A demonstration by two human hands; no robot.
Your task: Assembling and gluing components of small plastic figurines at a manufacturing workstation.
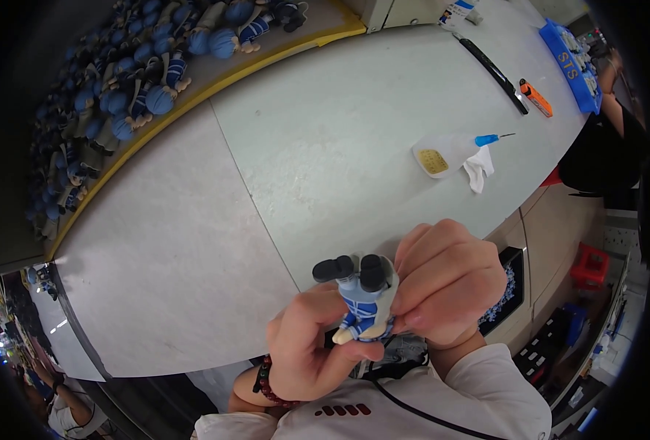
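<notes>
A small painted figurine (pixel 362 308) in blue and white clothes is held between my two hands, just past the table's near edge. It is upside down, its black shoes pointing up and away from me. My left hand (pixel 307 345), with a dark red bead bracelet at the wrist, pinches it from the left and below. On the other side, my right hand (pixel 453 282) has curled fingers, with the thumb and forefinger against the figurine's pale grey side. Whether those fingertips also hold something small is hidden.
On the grey table (pixel 325 161) lie a translucent bottle (pixel 433 160) with a blue needle tip (pixel 488 139), a crumpled white tissue (pixel 479 170), a black stick-like tool (pixel 492 73) and an orange tool (pixel 536 98). A blue tray (pixel 568 67) stands far right. Many figurines fill a yellow-edged shelf (pixel 215 81) at left.
</notes>
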